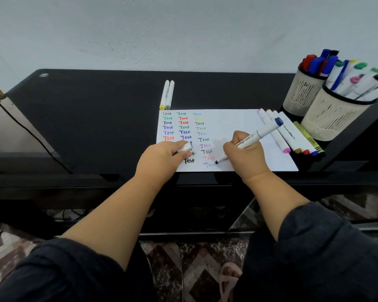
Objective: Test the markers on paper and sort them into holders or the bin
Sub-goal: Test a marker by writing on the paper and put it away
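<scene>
A white sheet of paper lies on the black desk, covered with three columns of the word "Test" in many colours. My right hand grips a white marker with a dark blue end; its tip touches the paper at a blue "Test" near the bottom edge. My left hand rests on the paper's left side and pinches the marker's white cap. Several markers lie in a row on the paper's right edge. Two white markers lie just beyond the paper's top left corner.
Two cream mesh holders stand at the desk's right end: the far one with red and blue markers, the near one with white-bodied markers. A dark cable runs down at the left. A patterned floor shows below.
</scene>
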Demonstrator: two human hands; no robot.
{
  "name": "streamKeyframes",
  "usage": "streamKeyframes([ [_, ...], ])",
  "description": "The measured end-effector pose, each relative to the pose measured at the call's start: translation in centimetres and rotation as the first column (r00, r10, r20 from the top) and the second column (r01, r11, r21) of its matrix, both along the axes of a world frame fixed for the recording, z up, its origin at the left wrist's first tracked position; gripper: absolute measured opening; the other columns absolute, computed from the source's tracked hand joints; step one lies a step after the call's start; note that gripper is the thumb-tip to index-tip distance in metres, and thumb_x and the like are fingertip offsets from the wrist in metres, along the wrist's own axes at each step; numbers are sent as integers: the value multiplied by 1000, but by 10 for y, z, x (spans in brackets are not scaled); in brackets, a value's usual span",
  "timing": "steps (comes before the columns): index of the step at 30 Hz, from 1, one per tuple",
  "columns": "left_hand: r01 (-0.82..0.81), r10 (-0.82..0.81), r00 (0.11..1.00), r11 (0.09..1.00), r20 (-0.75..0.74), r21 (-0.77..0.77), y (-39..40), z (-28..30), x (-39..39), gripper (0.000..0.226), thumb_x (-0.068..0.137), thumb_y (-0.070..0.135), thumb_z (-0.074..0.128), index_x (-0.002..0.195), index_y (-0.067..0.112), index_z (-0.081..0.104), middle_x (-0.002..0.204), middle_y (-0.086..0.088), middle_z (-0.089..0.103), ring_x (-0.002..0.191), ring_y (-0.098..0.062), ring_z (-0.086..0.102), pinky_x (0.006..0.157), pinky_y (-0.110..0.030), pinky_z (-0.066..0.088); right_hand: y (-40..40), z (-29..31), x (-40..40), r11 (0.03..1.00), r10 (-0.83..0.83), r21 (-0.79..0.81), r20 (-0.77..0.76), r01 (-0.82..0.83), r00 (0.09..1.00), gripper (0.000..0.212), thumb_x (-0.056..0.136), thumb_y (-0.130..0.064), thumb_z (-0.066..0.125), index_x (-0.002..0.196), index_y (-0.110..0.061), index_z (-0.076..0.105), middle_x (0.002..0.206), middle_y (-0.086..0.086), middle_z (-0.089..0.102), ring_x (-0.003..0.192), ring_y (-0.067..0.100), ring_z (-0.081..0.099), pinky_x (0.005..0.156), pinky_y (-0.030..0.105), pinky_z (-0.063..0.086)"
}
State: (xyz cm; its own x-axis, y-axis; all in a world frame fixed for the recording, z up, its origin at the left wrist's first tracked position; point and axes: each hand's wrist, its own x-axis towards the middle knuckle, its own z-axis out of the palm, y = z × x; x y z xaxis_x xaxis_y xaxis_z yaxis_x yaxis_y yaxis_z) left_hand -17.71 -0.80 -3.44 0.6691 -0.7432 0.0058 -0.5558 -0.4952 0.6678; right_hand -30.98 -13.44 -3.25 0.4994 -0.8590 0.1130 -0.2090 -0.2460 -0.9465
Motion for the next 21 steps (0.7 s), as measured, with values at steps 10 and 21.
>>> streamKeyframes([
  [10,-5,5,1000,1000,5,3,0,0,0,43,90,43,56,131,30,55,135,7,53,121,-11,47,86,-17,34,0,2,0,998,33,44,-16,-32,999,43,80,-2,52,56,-19,21,43,-10,19,44,6,20,43,17,19],
  [21,-21,20,1000,997,-16,-72,3,9,-6,38,90,38,58,127,31,58,127,10,58,114,-8,50,83,-17,34,-6,13,-4,971,-86,239,214,33,973,41,82,-2,53,55,-19,27,40,-9,29,43,11,30,48,23,27],
])
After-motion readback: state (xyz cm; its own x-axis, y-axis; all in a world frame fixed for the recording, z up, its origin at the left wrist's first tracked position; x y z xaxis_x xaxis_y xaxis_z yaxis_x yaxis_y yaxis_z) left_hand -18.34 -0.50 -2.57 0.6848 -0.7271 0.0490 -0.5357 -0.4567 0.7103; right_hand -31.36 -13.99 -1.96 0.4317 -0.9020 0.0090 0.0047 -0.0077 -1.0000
